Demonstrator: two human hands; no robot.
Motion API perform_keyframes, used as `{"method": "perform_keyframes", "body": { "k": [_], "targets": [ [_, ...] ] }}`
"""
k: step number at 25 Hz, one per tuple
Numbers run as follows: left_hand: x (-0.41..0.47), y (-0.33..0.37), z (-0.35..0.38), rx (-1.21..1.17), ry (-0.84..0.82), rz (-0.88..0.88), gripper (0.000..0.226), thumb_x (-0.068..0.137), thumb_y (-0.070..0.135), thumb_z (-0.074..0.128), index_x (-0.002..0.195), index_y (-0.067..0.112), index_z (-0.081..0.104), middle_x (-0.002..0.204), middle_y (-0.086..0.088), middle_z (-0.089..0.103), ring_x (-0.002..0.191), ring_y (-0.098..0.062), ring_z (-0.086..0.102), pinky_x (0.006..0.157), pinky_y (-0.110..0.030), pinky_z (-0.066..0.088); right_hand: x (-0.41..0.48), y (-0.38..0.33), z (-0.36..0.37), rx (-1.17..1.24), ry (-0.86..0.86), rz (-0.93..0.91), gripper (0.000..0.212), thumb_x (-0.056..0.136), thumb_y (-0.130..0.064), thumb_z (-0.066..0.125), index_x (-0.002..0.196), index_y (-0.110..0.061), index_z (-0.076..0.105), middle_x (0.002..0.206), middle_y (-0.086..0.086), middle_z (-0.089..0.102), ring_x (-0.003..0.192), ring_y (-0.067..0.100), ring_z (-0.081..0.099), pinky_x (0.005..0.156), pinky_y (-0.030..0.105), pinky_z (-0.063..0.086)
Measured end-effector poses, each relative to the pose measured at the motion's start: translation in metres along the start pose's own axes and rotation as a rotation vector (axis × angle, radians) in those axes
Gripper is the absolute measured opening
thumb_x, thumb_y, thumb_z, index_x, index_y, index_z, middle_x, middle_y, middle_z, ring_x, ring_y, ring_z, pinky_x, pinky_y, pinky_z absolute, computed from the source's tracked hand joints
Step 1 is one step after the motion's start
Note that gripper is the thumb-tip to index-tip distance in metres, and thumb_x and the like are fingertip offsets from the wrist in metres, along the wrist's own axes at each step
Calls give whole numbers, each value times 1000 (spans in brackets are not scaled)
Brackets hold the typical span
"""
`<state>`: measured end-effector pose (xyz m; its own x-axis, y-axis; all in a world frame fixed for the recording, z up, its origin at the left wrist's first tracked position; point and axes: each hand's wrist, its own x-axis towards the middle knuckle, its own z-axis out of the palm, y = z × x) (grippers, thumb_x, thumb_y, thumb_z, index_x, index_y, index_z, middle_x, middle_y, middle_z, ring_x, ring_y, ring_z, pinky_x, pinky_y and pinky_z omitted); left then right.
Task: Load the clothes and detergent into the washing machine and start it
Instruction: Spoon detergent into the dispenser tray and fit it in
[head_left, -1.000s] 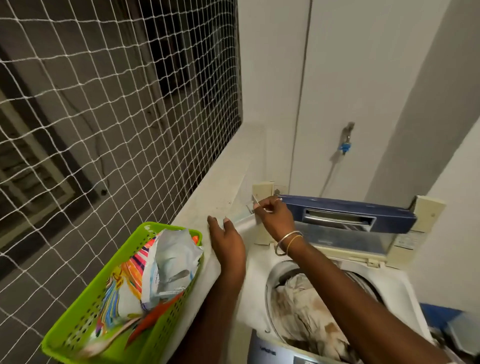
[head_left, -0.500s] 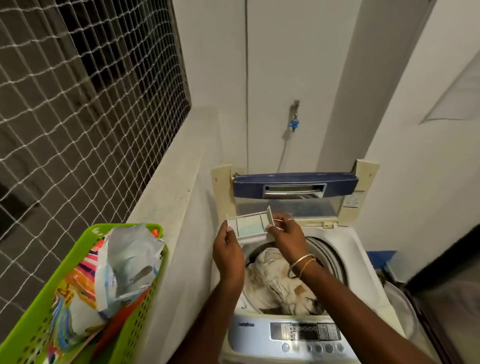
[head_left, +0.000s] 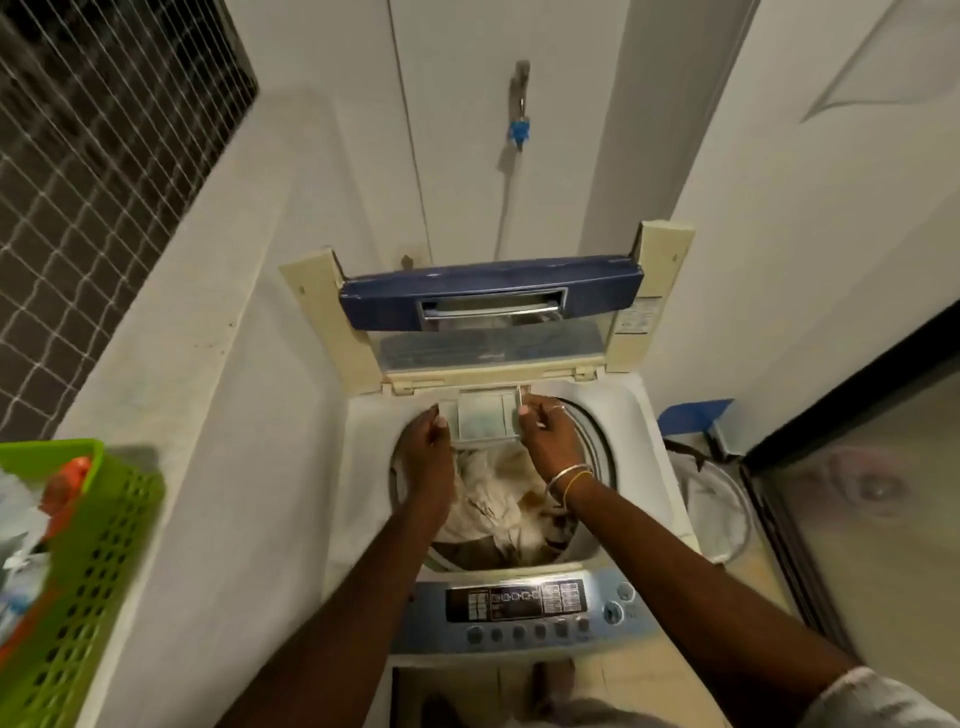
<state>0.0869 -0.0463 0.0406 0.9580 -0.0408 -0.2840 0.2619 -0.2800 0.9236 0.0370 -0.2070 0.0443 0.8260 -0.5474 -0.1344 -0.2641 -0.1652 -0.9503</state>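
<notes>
With clothes (head_left: 498, 499) in the drum (head_left: 593, 452), left hand (head_left: 428, 449) and right hand (head_left: 545, 439) grip the drawer (head_left: 480, 423) at its far rim; lid (head_left: 488, 301) up, washer not yet started.

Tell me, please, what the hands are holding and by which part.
The detergent tray: the left hand holds its left edge, and the right hand pinches its right edge.
</notes>
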Motion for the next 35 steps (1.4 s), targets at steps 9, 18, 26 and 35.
{"method": "perform_keyframes", "body": {
  "k": [9, 18, 26, 35],
  "targets": [
    [45, -38, 47, -39, 0, -153, 33, 106, 16, 45, 136, 14, 59, 116, 5, 67, 92, 5, 63, 68, -5, 49, 52, 78, 12, -55, -20, 104, 33, 86, -48, 55, 104, -23, 67, 93, 1, 69, 87, 23, 67, 81, 49, 57],
    [100, -78, 65, -55, -96, -198, 34, 101, 35, 51, 129, 22, 65, 116, 2, 73, 108, -16, 70, 96, -47, 57, 97, 108, 29, 30, 34, 127, 29, 88, -40, 58, 100, -16, 69, 82, -2, 67, 75, 16, 62, 76, 51, 57],
    [102, -66, 67, 21, -114, -188, 38, 104, 33, 49, 138, 20, 58, 122, 4, 66, 109, -17, 64, 100, -46, 54, 104, 107, 25, -24, 34, 82, 29, 98, -26, 56, 79, -5, 62, 67, 21, 57, 60, 18, 52, 62, 33, 48],
    [101, -71, 65, -22, -114, -148, 32, 104, 38, 47, 130, 28, 62, 112, 14, 69, 105, -6, 66, 93, -33, 56, 109, 113, 27, -52, 20, 63, 33, 97, -32, 54, 80, -5, 62, 67, 17, 56, 63, 30, 56, 66, 46, 56]
  ]
}}
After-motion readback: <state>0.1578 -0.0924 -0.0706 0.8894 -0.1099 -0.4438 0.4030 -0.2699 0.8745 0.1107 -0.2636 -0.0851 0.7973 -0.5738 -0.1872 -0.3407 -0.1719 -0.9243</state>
